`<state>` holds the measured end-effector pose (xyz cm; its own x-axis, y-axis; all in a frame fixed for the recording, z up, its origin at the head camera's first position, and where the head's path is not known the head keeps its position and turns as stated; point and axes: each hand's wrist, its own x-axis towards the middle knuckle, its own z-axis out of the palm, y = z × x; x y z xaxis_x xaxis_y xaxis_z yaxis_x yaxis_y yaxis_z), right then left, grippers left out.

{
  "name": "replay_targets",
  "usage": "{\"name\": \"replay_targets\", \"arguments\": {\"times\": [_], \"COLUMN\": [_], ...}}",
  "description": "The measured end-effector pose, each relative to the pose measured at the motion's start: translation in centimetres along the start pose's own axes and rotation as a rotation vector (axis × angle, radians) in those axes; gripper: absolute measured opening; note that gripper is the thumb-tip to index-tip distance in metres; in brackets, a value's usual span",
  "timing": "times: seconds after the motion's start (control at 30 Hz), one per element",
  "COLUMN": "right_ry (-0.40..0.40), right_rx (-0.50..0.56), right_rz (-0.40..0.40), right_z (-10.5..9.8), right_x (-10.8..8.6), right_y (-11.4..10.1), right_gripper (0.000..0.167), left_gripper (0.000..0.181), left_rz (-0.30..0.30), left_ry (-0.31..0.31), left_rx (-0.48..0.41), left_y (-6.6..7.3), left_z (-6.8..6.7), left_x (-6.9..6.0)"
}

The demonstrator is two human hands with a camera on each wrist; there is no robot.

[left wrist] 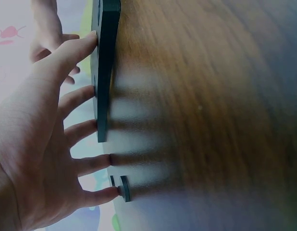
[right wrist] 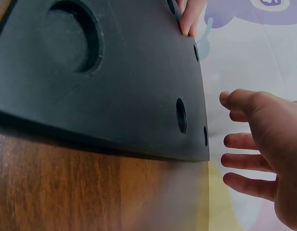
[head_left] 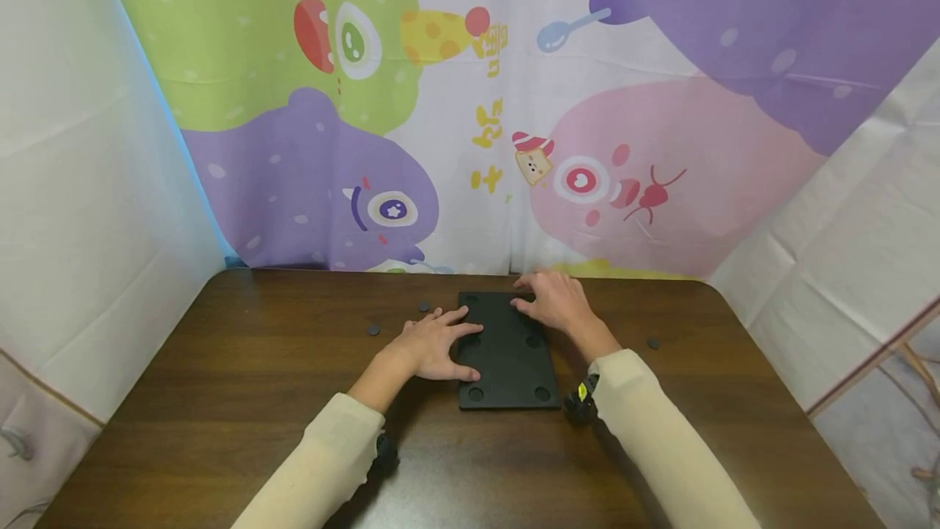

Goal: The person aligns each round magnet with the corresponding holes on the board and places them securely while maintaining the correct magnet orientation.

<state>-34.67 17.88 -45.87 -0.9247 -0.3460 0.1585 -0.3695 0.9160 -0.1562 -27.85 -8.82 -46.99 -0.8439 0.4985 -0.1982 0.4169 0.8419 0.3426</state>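
A black rectangular board (head_left: pixel 507 366) with round recesses lies flat on the table. Spread fingers of my left hand (head_left: pixel 432 347) rest on its left side, and the thumb touches it near the front left recess. In the left wrist view, that thumb (left wrist: pixel 81 48) meets the board's upper face (left wrist: pixel 107 62). My right hand (head_left: pixel 556 299) is at the far right corner of the board. The right wrist view shows that hand (right wrist: pixel 278 139) with fingers apart and nothing held, off the board's far end (right wrist: pixel 199 96). Whether it touches the board cannot be told.
Two small dark discs (head_left: pixel 374 330) lie on the table left of the board, beyond the left hand. Another dark disc (head_left: pixel 653 343) lies to the right. A curtain with cartoon figures (head_left: pixel 477 104) hangs along the far edge of the brown wooden table (head_left: pixel 242 398).
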Motion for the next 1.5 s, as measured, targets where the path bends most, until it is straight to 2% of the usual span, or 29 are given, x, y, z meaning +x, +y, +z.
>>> {"name": "replay_targets", "arguments": {"times": [0.6,0.77,0.93,1.23,1.5], "right_ry": [-0.011,0.005,0.016,0.001,-0.004], "right_rx": [-0.015,-0.026,-0.019,0.008,0.011], "right_rz": [-0.070,-0.080,-0.078,-0.090,-0.088], "right_z": [-0.4,-0.3,-0.3,-0.7,-1.1], "right_x": [-1.4,-1.8,-2.1,-2.7,-3.4], "right_y": [0.6,1.2,1.6,2.6,3.4], "right_gripper": [0.051,0.054,0.055,0.059,0.063], "left_gripper": [0.087,0.090,0.091,0.092,0.092], "left_rz": [-0.005,0.013,0.014,0.012,0.013], "left_ry": [-0.012,-0.001,-0.003,0.011,0.012], "left_rx": [-0.002,-0.024,-0.025,-0.034,-0.041], "left_y": [-0.1,-0.9,-1.1,-2.2,-2.2], "left_z": [0.0,0.6,0.8,2.0,2.0], "left_x": [0.1,0.7,0.9,2.1,1.9]}}
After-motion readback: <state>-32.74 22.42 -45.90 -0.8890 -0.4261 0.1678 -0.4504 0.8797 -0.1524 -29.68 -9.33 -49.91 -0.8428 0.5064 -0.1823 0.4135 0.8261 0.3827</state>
